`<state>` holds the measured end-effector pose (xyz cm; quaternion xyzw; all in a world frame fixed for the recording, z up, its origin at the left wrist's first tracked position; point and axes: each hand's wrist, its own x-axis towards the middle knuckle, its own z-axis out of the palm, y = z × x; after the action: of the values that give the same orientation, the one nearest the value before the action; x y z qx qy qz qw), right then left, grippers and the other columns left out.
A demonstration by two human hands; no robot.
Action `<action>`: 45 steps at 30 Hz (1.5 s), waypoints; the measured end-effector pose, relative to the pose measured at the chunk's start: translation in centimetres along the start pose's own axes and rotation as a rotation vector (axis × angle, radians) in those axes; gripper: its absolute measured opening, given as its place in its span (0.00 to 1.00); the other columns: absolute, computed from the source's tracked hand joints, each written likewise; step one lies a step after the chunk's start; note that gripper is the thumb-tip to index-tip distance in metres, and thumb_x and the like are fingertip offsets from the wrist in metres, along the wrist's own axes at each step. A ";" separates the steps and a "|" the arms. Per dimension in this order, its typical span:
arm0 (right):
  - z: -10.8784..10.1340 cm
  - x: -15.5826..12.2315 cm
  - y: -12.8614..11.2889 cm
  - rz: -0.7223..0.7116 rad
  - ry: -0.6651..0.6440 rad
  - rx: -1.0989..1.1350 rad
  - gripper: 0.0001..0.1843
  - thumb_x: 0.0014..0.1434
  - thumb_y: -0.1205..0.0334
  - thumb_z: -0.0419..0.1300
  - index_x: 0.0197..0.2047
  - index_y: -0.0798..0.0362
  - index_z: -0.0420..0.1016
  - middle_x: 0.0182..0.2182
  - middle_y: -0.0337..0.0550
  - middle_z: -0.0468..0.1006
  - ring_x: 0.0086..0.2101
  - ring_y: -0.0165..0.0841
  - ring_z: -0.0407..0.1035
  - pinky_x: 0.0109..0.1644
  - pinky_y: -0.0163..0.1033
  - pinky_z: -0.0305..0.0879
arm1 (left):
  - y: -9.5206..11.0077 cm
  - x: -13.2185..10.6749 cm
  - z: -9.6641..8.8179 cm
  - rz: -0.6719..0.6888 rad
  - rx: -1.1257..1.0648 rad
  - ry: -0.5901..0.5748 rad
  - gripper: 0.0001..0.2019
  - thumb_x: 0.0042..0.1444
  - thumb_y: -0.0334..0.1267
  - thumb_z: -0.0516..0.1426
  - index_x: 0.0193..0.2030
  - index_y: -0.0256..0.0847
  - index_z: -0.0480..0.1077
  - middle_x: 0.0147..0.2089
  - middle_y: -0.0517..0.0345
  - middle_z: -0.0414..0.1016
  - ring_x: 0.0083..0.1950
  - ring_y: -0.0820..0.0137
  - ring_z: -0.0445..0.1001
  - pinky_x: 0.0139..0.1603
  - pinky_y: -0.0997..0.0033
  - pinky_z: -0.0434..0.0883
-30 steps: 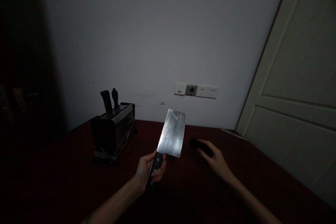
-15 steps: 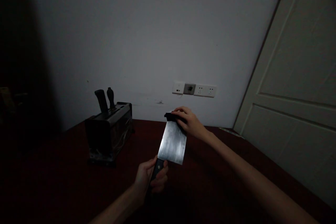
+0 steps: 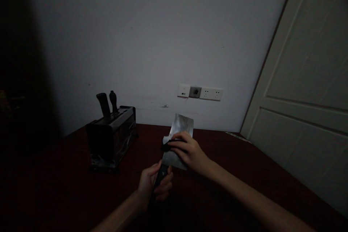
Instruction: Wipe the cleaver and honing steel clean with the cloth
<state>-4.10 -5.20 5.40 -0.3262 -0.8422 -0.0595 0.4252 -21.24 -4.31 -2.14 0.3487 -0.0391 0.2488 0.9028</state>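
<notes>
My left hand (image 3: 154, 185) is wrapped round the dark handle of a steel cleaver (image 3: 182, 127), whose broad blade points up and away from me above the dark red table (image 3: 65, 188). My right hand (image 3: 190, 152) lies across the middle of the blade and presses a small dark cloth (image 3: 168, 142) against it, fingers closed over the cloth. The lower half of the blade is hidden behind that hand.
A dark knife block (image 3: 112, 136) with two black handles sticking out stands at the back left of the table. Wall sockets (image 3: 199, 92) sit on the white wall behind. A pale door (image 3: 307, 90) closes off the right side. The left is in deep shadow.
My right hand picked the dark cloth up from the table, brought it to the blade's top edge, then slid it down to the middle of the blade. The left hand kept the cleaver steady.
</notes>
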 end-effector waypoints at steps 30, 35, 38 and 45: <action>-0.7 0.1 0.4 0.014 0.097 -0.093 0.12 0.58 0.66 0.54 0.45 0.49 0.72 0.42 0.47 0.71 0.43 0.36 0.65 0.45 0.46 0.67 | -1.9 0.0 0.3 -0.002 0.025 0.000 0.17 0.59 0.46 0.45 0.33 0.34 0.67 0.19 0.64 0.57 0.12 0.82 0.46 0.09 0.82 0.52; -3.1 2.8 3.4 0.075 0.288 -0.228 0.10 0.57 0.65 0.56 0.41 0.51 0.75 0.40 0.49 0.71 0.42 0.38 0.65 0.46 0.49 0.65 | -2.2 0.0 0.6 -0.003 0.046 -0.025 0.19 0.60 0.45 0.41 0.33 0.34 0.67 0.18 0.63 0.56 0.12 0.81 0.46 0.09 0.82 0.51; -2.4 2.0 2.3 0.060 0.263 -0.222 0.11 0.57 0.66 0.55 0.43 0.49 0.74 0.40 0.48 0.71 0.43 0.39 0.65 0.46 0.49 0.66 | -2.2 0.0 0.6 0.020 0.049 -0.039 0.19 0.61 0.44 0.41 0.33 0.35 0.67 0.18 0.63 0.56 0.12 0.82 0.46 0.09 0.82 0.51; -2.7 0.3 0.8 0.025 0.151 -0.190 0.13 0.58 0.67 0.53 0.45 0.48 0.72 0.42 0.48 0.71 0.44 0.37 0.65 0.46 0.47 0.67 | -1.8 -0.1 0.7 0.001 0.030 -0.058 0.17 0.60 0.44 0.43 0.34 0.34 0.67 0.19 0.64 0.57 0.12 0.82 0.46 0.10 0.83 0.52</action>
<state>-1.97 -5.47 7.15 -0.3703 -0.7941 -0.1582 0.4552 -20.35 -5.97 -2.74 0.3692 -0.0616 0.2396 0.8958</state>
